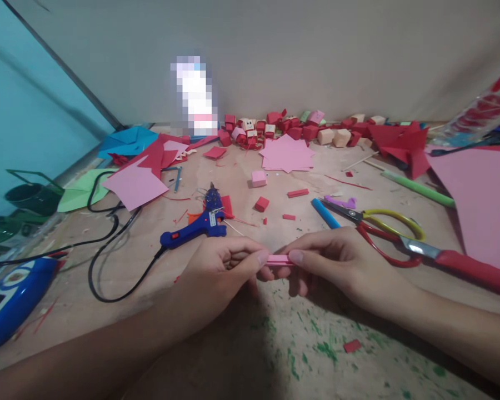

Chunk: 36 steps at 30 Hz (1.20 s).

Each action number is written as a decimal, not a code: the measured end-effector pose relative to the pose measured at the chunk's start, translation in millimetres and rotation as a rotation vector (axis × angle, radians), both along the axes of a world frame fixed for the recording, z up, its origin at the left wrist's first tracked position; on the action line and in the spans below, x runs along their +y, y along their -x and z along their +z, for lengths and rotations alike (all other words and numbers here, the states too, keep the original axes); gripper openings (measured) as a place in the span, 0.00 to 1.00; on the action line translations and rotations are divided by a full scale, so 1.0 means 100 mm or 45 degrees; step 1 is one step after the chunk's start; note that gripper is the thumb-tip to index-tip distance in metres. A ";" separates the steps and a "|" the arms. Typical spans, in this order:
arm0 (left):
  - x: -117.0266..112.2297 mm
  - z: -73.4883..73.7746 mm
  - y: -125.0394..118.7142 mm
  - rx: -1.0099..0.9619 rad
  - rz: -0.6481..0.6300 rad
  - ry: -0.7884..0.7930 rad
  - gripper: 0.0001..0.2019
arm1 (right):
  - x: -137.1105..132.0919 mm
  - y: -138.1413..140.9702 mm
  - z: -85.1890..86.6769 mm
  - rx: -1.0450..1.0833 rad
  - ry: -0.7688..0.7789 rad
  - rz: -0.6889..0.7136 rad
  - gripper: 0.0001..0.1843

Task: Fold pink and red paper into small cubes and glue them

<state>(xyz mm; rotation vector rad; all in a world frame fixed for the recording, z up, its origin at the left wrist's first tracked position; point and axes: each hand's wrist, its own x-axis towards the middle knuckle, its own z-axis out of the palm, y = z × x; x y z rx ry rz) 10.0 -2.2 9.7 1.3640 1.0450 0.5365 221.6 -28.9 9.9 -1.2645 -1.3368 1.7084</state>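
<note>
Blue-and-white case: well to the left of the glue gun and nearer the person, partly cut off by the edge of the view.
Green paper: left of the glue gun and beyond it, beside a pink sheet.
Black cord: leaves the glue gun's handle and loops out to its left.
Glue gun: blue, lying on the wooden table, nozzle pointing away from the person.
Left hand: just right of the glue gun and nearer the person; thumb and fingers are pinched together on the left end of a pink strip.
Pink block: right of the glue gun and farther back, with a red block on its near side.
Pink strip: right of the glue gun and nearer the person; its long axis runs left to right, straight from one thumb tip to the other, so neither hand is nearer. Only its short middle shows.
Right hand: farther right of the glue gun, facing the left hand; its thumb and fingers pinch the strip's right end.
Scissors: well right of the glue gun, past the strip, with one yellow and one red handle loop.
Red-handled tool: farthest right of the glue gun, just beside the scissors' loops; whether they touch cannot be told.
</note>
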 end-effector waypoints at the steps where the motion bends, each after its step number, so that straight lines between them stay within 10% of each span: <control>1: 0.00 0.00 0.01 0.004 -0.003 0.012 0.10 | 0.00 0.00 0.00 -0.013 -0.007 0.002 0.14; 36: -0.02 -0.07 -0.02 0.215 -0.054 -0.235 0.13 | -0.03 0.03 0.02 -0.098 -0.112 -0.018 0.19</control>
